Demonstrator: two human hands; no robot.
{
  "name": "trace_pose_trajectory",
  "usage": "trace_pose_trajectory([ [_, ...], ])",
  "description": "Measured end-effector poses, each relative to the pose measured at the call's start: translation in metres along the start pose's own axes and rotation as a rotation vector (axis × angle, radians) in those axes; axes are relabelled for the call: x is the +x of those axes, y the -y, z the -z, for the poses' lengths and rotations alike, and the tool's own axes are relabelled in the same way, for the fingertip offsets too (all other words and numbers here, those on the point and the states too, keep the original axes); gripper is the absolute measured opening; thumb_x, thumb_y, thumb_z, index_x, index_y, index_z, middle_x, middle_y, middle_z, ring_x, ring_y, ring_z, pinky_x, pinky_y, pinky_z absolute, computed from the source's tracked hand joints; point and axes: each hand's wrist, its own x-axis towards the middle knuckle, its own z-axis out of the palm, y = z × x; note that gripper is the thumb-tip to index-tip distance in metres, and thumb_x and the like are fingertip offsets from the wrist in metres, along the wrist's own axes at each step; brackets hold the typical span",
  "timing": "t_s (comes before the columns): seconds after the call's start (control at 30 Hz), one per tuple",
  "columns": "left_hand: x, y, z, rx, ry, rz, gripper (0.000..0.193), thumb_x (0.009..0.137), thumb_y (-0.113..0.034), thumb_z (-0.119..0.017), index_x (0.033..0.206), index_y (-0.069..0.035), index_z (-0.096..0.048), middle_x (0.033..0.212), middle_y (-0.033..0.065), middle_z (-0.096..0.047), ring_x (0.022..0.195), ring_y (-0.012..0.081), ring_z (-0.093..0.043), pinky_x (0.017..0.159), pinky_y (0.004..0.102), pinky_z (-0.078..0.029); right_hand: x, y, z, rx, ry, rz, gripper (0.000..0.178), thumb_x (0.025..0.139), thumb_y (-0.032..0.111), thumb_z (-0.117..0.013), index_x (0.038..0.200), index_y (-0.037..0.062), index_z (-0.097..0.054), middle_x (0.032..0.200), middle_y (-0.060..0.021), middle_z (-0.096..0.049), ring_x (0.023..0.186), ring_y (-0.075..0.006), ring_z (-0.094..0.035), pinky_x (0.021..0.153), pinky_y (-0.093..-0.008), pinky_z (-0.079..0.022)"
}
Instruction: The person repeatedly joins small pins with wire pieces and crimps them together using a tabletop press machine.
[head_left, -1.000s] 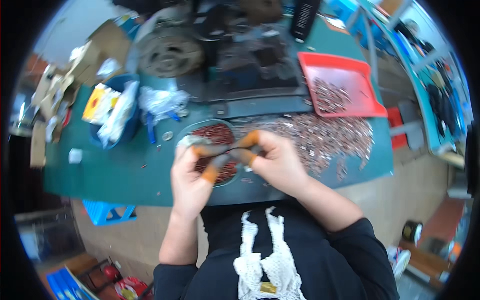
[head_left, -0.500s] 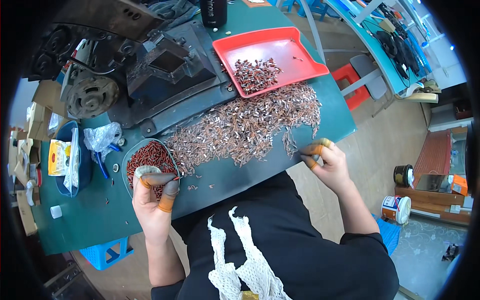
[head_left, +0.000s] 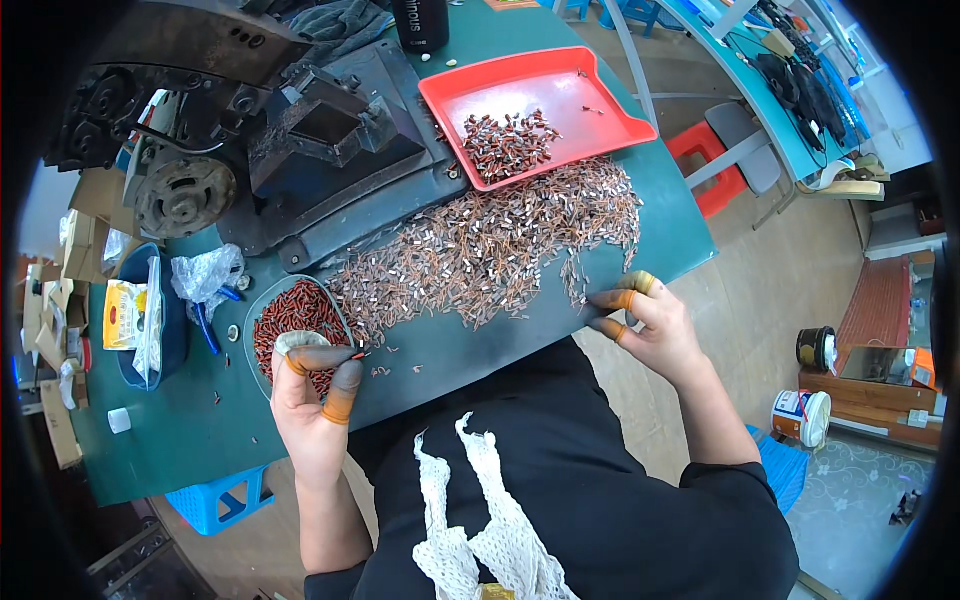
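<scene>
Both hands wear dark-tipped, yellow-orange finger covers. My left hand point(head_left: 315, 400) pinches a small red part with a thin tip point(head_left: 362, 354) between thumb and index finger. It is held over the near right rim of a grey-green bowl point(head_left: 262, 377) filled with small red-brown parts point(head_left: 296, 318). At the table's front edge, my right hand point(head_left: 645, 318) has its thumb and index finger slightly apart, with nothing visible between them. Those fingertips are beside the near right strand of a broad spread of small metal-and-copper pieces point(head_left: 500, 245).
Behind the spread lies a red tray point(head_left: 545, 85) with a heap of small red-and-silver parts. A dark metal machine point(head_left: 330, 150) occupies the far left. Blue-handled pliers point(head_left: 206, 328), a plastic bag point(head_left: 208, 272) and a blue bin point(head_left: 170, 345) stand left of the bowl.
My right thumb and index finger have parted a little and shifted left toward the loose pieces. My left hand keeps its pinch on the small red part, almost unmoved.
</scene>
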Motion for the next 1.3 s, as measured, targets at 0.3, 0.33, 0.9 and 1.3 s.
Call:
trace_pose_trajectory([
  [0.3, 0.007, 0.002, -0.008, -0.071, -0.013, 0.032, 0.016, 0.080, -0.002, -0.075, 0.090, -0.001, -0.061, 0.095, 0.0041, -0.052, 0.089, 0.0152, -0.052, 0.084, 0.0270, -0.040, -0.008, -0.007, -0.003, 0.060, -0.011, -0.060, 0.021, 0.070, 0.004, -0.082, 0.086, 0.0071, -0.069, 0.091, -0.0054, -0.068, 0.089, -0.0228, -0.066, 0.074, -0.0316, -0.052],
  [0.33, 0.008, 0.002, -0.008, -0.067, -0.018, 0.032, 0.016, 0.080, -0.002, -0.075, 0.090, -0.001, -0.061, 0.095, 0.0041, -0.052, 0.089, 0.0152, -0.052, 0.084, 0.0270, -0.040, -0.006, -0.007, -0.003, 0.057, -0.006, -0.062, 0.020, 0.071, 0.004, -0.081, 0.085, 0.0065, -0.068, 0.088, -0.0054, -0.067, 0.086, -0.0226, -0.065, 0.072, -0.0311, -0.051],
  [0.9, 0.135, -0.024, -0.018, 0.617, -0.410, -0.813, 0.022, 0.071, -0.008, -0.080, 0.088, -0.011, -0.066, 0.093, 0.0064, -0.057, 0.091, 0.0293, -0.053, 0.079, 0.0393, -0.040, 0.218, 0.129, -0.036, 0.706, -0.059, 0.012, 0.013, 0.090, 0.015, -0.068, 0.093, 0.0023, -0.067, 0.076, 0.0034, -0.063, 0.059, -0.0016, -0.050, 0.053, -0.0183, -0.039],
  [1.3, 0.200, -0.004, -0.023, 0.818, -0.557, -1.095, 0.032, 0.066, -0.016, -0.081, 0.087, -0.013, -0.058, 0.094, 0.0035, -0.058, 0.091, 0.0264, -0.055, 0.080, 0.0413, -0.038, 0.262, 0.137, -0.050, 0.923, 0.004, -0.148, 0.017, 0.089, 0.020, -0.069, 0.096, 0.0043, -0.068, 0.073, 0.0064, -0.061, 0.054, 0.0016, -0.042, 0.047, -0.0159, -0.030],
])
